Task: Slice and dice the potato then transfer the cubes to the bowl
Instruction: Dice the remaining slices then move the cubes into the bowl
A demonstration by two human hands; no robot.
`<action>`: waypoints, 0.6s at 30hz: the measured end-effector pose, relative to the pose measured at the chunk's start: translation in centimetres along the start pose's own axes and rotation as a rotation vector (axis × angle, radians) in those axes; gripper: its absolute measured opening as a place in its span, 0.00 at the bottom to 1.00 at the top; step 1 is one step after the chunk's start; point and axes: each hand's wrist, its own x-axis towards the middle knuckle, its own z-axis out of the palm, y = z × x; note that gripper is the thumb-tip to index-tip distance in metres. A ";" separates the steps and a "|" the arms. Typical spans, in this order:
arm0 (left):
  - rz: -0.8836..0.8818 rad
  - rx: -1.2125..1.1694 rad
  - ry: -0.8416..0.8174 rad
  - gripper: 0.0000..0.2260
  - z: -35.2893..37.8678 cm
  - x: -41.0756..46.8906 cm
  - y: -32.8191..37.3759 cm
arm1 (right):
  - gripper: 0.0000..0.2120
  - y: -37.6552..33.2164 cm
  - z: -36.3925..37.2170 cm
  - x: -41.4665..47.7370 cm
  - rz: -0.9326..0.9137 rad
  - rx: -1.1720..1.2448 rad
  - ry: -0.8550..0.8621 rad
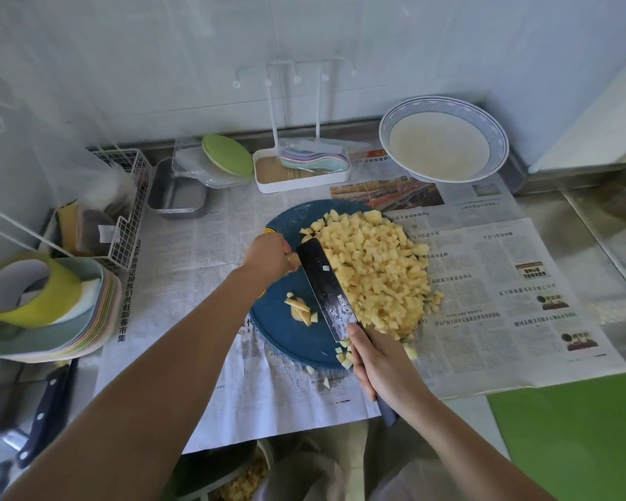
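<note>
The dark steel cleaver [326, 287] is gripped by its handle in the right hand [380, 359], blade against the heaped pale potato cubes [376, 269] on the round blue cutting board [290, 338]. The left hand [268, 256] is curled beside it; its hold cannot be told. Dicing seems nearly done; scooping is called for. The white blue-rimmed bowl [387, 121] beyond appears empty.
</note>
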 end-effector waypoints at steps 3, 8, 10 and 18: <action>-0.049 0.066 -0.050 0.09 -0.3 0.2 0.2 | 0.24 0.1 0.1 -0.3 0.009 -0.015 -0.013; -0.098 -0.108 -0.009 0.09 -0.3 -0.3 -1.7 | 0.24 0.0 0.2 -0.5 -0.006 -0.047 -0.002; -0.149 -0.227 0.028 0.11 -0.7 -1.4 -2.8 | 0.26 0.0 0.3 -0.5 -0.023 -0.088 0.013; 0.040 -0.296 -0.302 0.05 -0.9 -8.2 -4.6 | 0.22 0.5 1.2 -0.3 -0.127 -0.322 0.006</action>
